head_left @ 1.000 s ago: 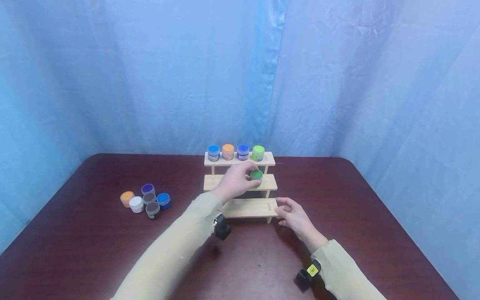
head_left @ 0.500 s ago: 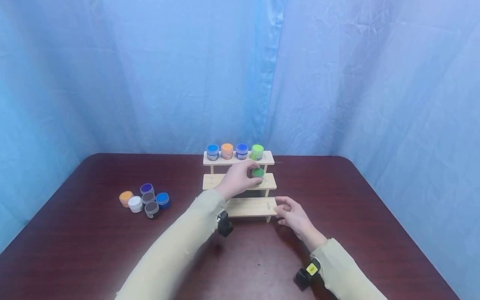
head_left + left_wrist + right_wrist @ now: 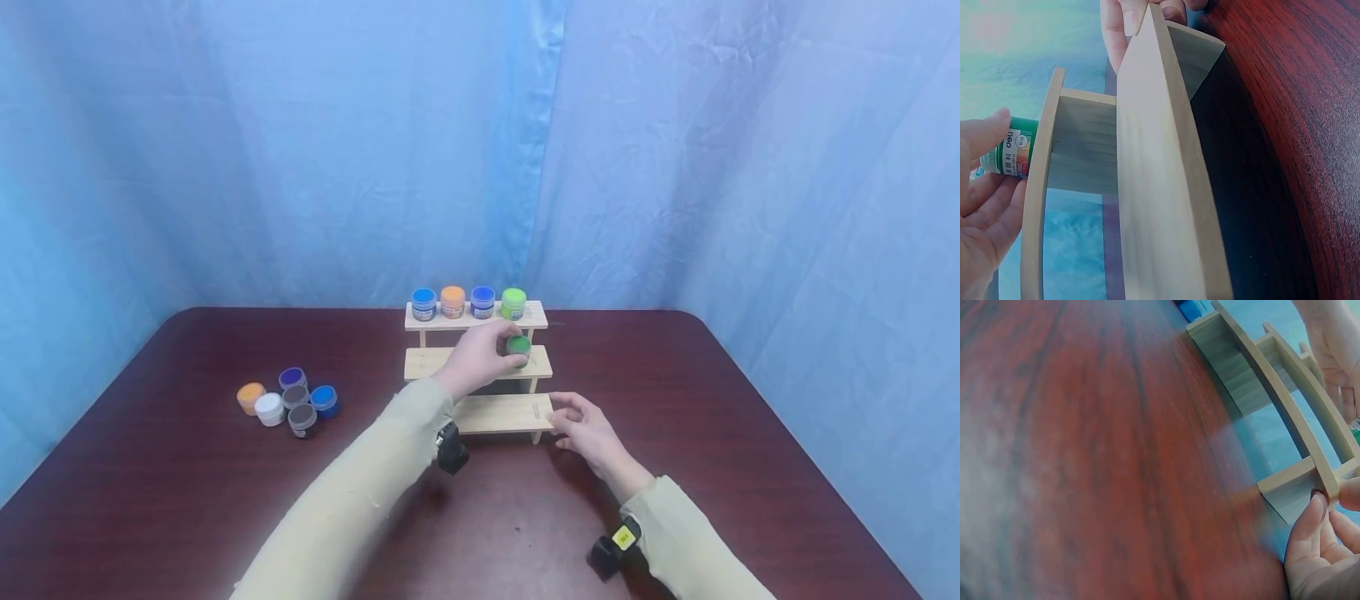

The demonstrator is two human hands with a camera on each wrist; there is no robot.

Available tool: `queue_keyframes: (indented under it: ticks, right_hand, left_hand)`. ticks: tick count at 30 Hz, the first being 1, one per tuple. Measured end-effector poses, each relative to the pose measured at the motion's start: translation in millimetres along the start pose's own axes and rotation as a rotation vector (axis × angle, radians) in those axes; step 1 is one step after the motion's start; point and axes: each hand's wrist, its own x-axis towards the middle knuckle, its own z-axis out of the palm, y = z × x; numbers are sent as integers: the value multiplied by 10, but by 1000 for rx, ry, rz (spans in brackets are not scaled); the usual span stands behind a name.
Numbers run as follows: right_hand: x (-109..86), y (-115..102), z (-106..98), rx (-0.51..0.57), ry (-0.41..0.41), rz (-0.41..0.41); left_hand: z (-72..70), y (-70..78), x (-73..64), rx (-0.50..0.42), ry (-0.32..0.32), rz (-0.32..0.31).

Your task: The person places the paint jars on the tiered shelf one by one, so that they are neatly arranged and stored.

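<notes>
A small green paint jar [image 3: 518, 346] is pinched between the thumb and fingers of my left hand [image 3: 480, 360], at the right part of the middle step. In the left wrist view the labelled green jar [image 3: 1017, 147] has its base right at the wooden board. The stand [image 3: 495, 414] is pale wood with three steps. My right hand [image 3: 592, 429] grips the right end of its lowest step; the right wrist view shows thumb and fingers [image 3: 1307, 532] around that board end. Along the top step sit a blue jar [image 3: 423, 305], an orange jar [image 3: 452, 302], a violet-blue jar [image 3: 482, 303] and a light green jar [image 3: 513, 304].
Left of the stand, several more jars cluster on the dark red table [image 3: 187, 483]: an orange jar [image 3: 251, 398], a white jar [image 3: 270, 409], a purple jar [image 3: 292, 379], a blue jar [image 3: 325, 402] and dark jars [image 3: 302, 419]. A blue curtain [image 3: 337, 150] hangs behind the table.
My left hand has shifted the green jar slightly to the right along the middle step. The right hand keeps its grip on the lowest step. The head view has moved a little.
</notes>
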Motion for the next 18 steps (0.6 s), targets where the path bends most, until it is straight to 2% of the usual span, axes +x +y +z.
queue_keyframes:
  ticks: [6,13,18]
  right_hand:
    - [-1,-8,3,5,2,4]
    - [-6,-15,11,12,-2,3]
    - [-17,-24,11,16,5,4]
  left_hand:
    - [-45,36,-14,12,-30,5]
    - [-162,81,-70,46,-75,2]
    - [-277,79,-142,94,-53,-36]
